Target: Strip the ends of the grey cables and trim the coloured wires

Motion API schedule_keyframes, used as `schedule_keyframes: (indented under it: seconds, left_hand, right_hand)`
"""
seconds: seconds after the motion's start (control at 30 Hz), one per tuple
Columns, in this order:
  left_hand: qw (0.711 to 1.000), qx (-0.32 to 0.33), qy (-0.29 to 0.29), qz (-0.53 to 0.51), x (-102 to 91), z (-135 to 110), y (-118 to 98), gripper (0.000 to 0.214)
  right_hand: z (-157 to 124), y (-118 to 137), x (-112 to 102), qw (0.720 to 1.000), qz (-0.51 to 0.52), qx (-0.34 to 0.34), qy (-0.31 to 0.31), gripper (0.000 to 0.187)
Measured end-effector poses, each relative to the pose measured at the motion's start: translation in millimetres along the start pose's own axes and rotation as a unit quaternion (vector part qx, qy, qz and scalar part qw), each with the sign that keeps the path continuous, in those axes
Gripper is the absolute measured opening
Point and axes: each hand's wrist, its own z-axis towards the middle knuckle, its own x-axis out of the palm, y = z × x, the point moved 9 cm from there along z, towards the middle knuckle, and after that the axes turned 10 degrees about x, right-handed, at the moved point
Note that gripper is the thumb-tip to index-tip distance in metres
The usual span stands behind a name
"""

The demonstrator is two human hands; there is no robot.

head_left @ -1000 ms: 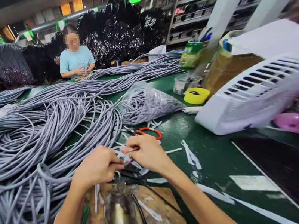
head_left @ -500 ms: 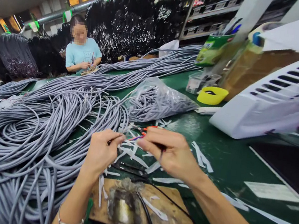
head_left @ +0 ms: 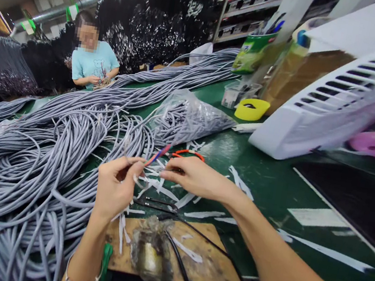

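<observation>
My left hand (head_left: 116,184) is closed in a pinch on a few thin coloured wires (head_left: 158,155). Their red and blue ends stick out up and to the right, past the fingertips. Just right of them is my right hand (head_left: 192,175), its fingers loosely curved, a gap showing between thumb and forefinger; I see nothing held in it. Behind that hand lies a tool with orange-red handles (head_left: 192,152), partly covered. White strips (head_left: 162,186) are scattered under both hands, beside a dark metal tool (head_left: 154,204). Many grey cables (head_left: 26,167) lie coiled at the left.
A wooden board (head_left: 204,257) at the front edge carries a wrapped metal block (head_left: 152,253) with black leads. Further back are a plastic bag of grey cable pieces (head_left: 190,119), a yellow ring-shaped holder (head_left: 252,109) and a white slotted housing (head_left: 281,131). A co-worker (head_left: 95,61) sits across the table.
My right hand has come off the wires, its fingers loosening. The wires now point upward from my left hand. The whole view has shifted slightly, with the scene moving left.
</observation>
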Motion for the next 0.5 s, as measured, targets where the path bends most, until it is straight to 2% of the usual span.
schedule_keyframes:
  seconds: [0.07, 0.1, 0.13, 0.27, 0.33, 0.43, 0.5]
  left_hand:
    - [0.999, -0.036, -0.009, 0.024, -5.5, 2, 12, 0.021]
    - [0.998, -0.043, -0.008, 0.034, -7.1, 3, 15, 0.021]
    - [0.998, -0.044, -0.001, 0.040, -7.5, 3, 17, 0.023]
    - [0.998, 0.002, 0.052, 0.028, -1.5, 5, 10, 0.026]
    - [0.997, 0.036, 0.061, 0.019, -0.6, 6, 2, 0.023]
    - [0.994, 0.094, 0.055, 0.013, -3.0, 7, -10, 0.018]
    - [0.990, 0.131, 0.046, 0.012, -5.7, 6, -17, 0.018]
  right_hand:
    - [-5, 6, -1, 0.994, -0.098, -0.013, -0.054, 0.016]
    - [-9, 12, 0, 0.989, -0.125, -0.029, -0.072, 0.016]
    - [-12, 19, 6, 0.987, -0.138, -0.044, -0.070, 0.015]
    - [-21, 36, 48, 0.982, -0.168, -0.070, 0.045, 0.009]
    - [-23, 41, 58, 0.975, -0.203, -0.075, 0.054, 0.017]
    - [-23, 41, 58, 0.969, -0.230, -0.080, 0.041, 0.026]
    - [-21, 38, 44, 0.977, -0.198, -0.078, 0.016, 0.029]
